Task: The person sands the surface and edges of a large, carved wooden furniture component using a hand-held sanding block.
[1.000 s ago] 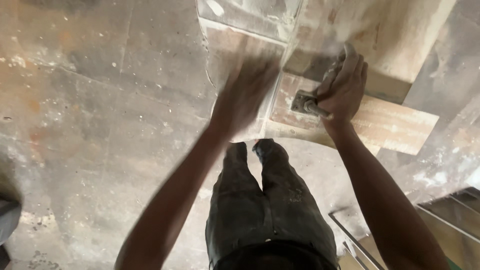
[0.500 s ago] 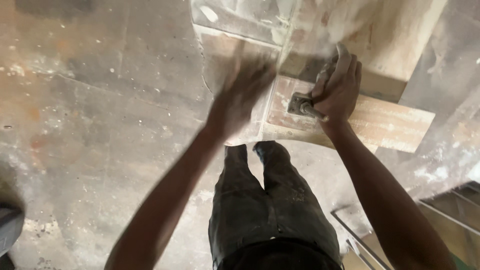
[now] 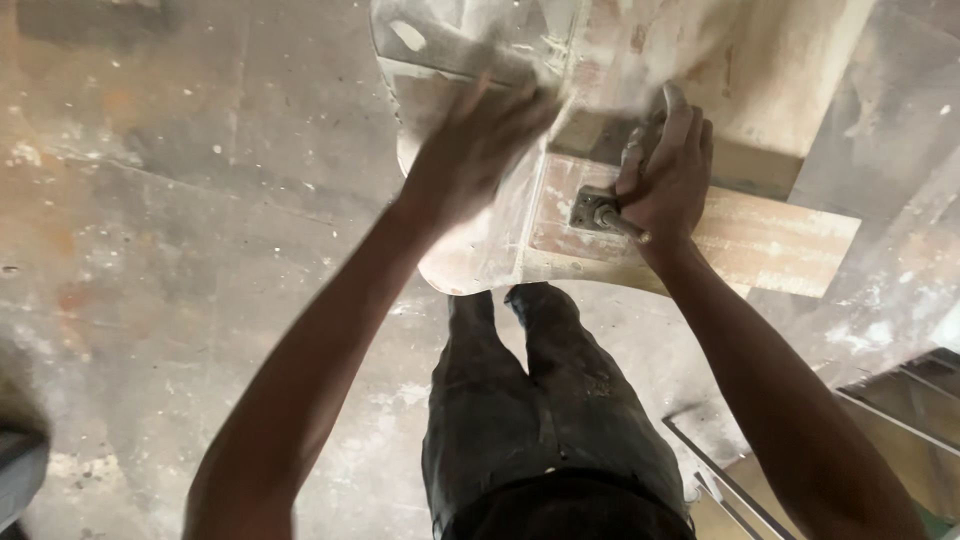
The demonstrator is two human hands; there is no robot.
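My left hand (image 3: pixel 480 150) is blurred with motion and lies flat on a pale, dusty curved wooden panel (image 3: pixel 470 262); whether it holds anything cannot be made out. My right hand (image 3: pixel 665 170) is closed around a metal handle joined to a small metal plate (image 3: pixel 588 208), which is fixed to the wooden piece. A striped wooden plank (image 3: pixel 785 238) sticks out to the right under that hand. A larger pale board (image 3: pixel 770 70) lies beyond both hands.
My legs in dark trousers (image 3: pixel 545 400) stand just below the workpiece on a dusty, stained concrete floor (image 3: pixel 180 250). Metal frame bars (image 3: pixel 740 485) lie at the lower right. A grey object (image 3: pixel 18 470) shows at the lower left edge.
My left hand has slid a little farther up the curved panel, still blurred. My right hand has kept its grip on the metal handle.
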